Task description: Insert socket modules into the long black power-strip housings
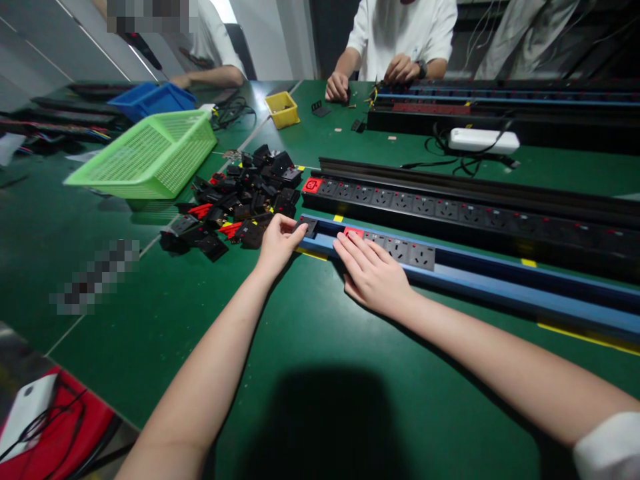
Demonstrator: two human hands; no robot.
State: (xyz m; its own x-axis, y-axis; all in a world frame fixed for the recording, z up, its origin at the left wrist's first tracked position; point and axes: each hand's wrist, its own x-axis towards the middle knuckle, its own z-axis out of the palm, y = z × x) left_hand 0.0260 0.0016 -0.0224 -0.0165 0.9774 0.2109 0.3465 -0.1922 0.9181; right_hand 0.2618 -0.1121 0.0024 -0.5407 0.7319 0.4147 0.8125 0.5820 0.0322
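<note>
A long blue metal channel lies across the green table, with several black socket modules and a red one seated in it. At the channel's left end, my left hand pinches a black socket module between thumb and fingers. My right hand lies with fingers stretched out over the red module and the channel's near edge. Between the two hands a stretch of the channel shows its bare inside. Just left of my left hand is a heap of loose black and red socket modules.
Behind the channel lies a black power strip fitted with sockets. A green basket, a blue bin and a small yellow box stand further back. Across the table, a co-worker's hands rest near more strips; another person is at the left.
</note>
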